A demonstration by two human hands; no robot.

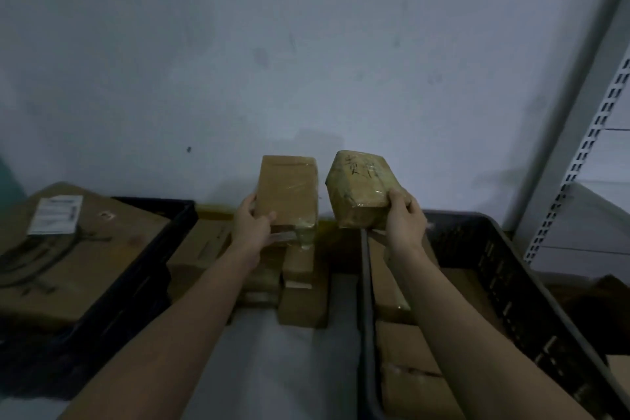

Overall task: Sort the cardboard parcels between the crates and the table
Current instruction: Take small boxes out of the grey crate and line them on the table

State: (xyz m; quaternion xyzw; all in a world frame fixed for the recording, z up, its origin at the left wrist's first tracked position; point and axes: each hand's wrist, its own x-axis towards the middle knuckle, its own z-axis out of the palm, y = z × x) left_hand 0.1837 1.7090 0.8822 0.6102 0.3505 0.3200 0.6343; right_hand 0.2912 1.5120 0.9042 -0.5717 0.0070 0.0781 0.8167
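Note:
My left hand (254, 223) grips the near end of a flat taped cardboard parcel (288, 189), held up in the middle of the view. Just to its right, my right hand (405, 218) grips a squarer taped parcel (361, 186) with black handwriting on its top face. Both parcels are raised above a heap of several cardboard parcels (300, 286) lying on the table (293, 368) against the wall. A dark crate (511, 266) at the right holds more parcels (405, 382). Another dark crate (160, 239) stands at the left.
The left crate holds a large cardboard box (85, 249) with a white label and a dark cable on top. A grey slotted shelf upright (576, 167) rises at the far right. A bare wall stands close behind the parcels.

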